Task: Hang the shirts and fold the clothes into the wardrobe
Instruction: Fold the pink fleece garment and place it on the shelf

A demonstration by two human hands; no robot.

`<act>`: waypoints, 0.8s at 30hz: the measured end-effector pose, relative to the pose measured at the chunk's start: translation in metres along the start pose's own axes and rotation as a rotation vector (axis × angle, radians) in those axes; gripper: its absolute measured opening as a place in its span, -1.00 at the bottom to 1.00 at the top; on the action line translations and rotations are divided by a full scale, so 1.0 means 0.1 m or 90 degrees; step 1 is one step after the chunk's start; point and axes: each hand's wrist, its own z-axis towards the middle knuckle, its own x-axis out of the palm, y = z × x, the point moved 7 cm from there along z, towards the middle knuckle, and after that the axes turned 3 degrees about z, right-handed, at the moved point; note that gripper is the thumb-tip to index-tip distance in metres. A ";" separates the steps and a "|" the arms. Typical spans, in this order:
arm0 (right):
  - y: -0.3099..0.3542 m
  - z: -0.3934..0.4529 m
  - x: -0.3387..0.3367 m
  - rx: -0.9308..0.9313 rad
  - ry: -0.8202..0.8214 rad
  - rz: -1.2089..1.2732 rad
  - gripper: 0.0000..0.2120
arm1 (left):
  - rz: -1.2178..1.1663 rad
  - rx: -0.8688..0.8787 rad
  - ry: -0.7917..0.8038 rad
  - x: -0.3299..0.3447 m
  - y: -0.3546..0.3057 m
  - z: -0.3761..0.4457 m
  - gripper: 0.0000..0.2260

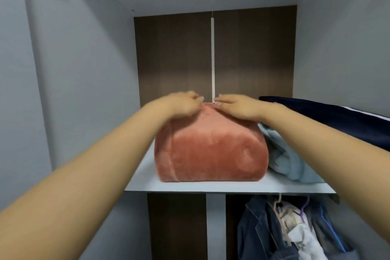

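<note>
A folded pink fleece garment (211, 152) stands as a thick bundle on the wardrobe's upper shelf (211, 187), near its front edge. Both my arms reach in over it. My left hand (181, 104) lies on the bundle's top left, its fingers bent down onto the fabric. My right hand (236, 105) rests flat on the top right with straight fingers. The fingertips of the two hands almost meet at the top middle.
A light blue folded garment (289, 162) lies right of the pink bundle, with a dark navy one (329, 114) behind it. Below the shelf, a denim jacket (257, 230) and other clothes hang on hangers (278, 202). Grey side walls enclose the shelf.
</note>
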 end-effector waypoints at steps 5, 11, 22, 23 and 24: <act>-0.33 0.16 0.58 0.098 0.209 0.107 -0.51 | 0.062 -0.059 0.174 1.01 0.42 0.27 -0.52; -0.46 0.16 0.57 0.141 0.208 0.053 -0.74 | 0.077 -0.056 0.208 1.16 0.51 0.34 -0.52; -0.13 -0.17 -0.42 0.066 0.071 0.009 -0.68 | -0.092 -0.009 -0.013 0.18 -0.32 0.12 -0.73; -0.18 -0.29 -0.61 0.068 0.044 0.048 -0.71 | -0.150 0.012 -0.041 0.15 -0.52 0.10 -0.79; -0.25 -0.44 -0.76 0.080 0.025 0.096 -0.73 | -0.239 0.024 -0.023 0.17 -0.73 0.08 -0.80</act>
